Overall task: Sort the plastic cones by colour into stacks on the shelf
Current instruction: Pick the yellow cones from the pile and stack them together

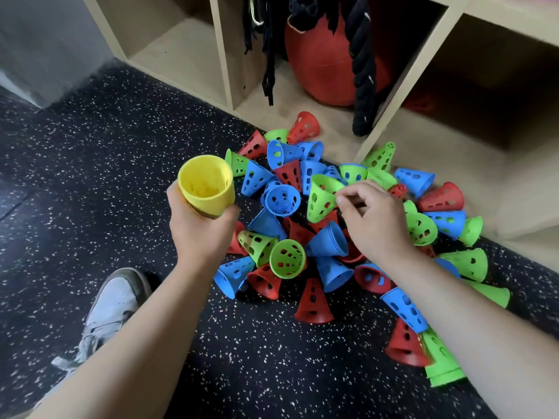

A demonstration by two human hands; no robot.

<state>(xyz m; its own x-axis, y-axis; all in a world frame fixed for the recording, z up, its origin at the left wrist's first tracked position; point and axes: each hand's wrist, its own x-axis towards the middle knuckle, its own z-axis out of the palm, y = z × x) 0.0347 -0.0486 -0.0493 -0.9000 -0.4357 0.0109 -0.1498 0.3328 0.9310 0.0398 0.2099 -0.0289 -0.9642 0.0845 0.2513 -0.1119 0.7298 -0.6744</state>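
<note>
A heap of perforated plastic cones (329,225) in red, blue and green lies on the speckled floor in front of the wooden shelf (390,95). My left hand (199,228) grips a stack of yellow cones (207,186), wide mouth up, left of the heap. Over the middle of the heap my right hand (375,219) hovers with curled fingers, its fingertips at the rim of a green cone (322,198) lying on its side. Whether it pinches that cone I cannot tell.
The shelf's left compartment (178,52) holds nothing visible. The middle one holds a red ball (326,65) and thick black ropes (363,71). A few cones lie on the shelf's bottom board. My grey shoe (112,309) stands at lower left on the black rubber floor (90,182).
</note>
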